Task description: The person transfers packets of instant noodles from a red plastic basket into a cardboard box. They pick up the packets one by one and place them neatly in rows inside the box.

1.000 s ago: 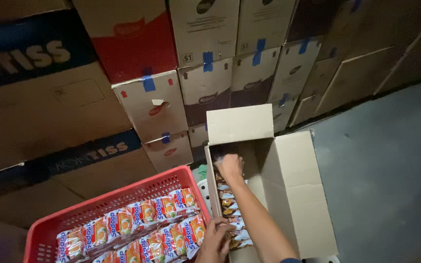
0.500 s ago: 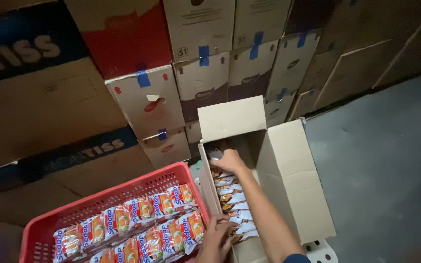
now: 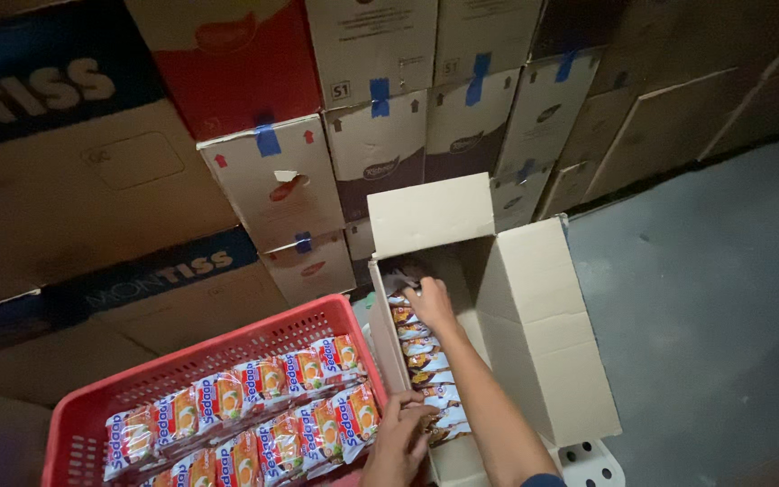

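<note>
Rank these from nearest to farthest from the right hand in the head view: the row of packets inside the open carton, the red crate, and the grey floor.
From the right hand:
1. Row of packets inside the open carton: directly under the hand, touching it.
2. Red crate: to the left, beside the carton.
3. Grey floor: far right, beyond the carton's flap.

The open box (image 3: 534,316) is matt brown cardboard. The packets (image 3: 421,356) inside look like glossy plastic film, though dimly lit. The red crate (image 3: 218,356) is moulded plastic lattice. The floor (image 3: 723,298) appears rough, dull concrete.
</note>
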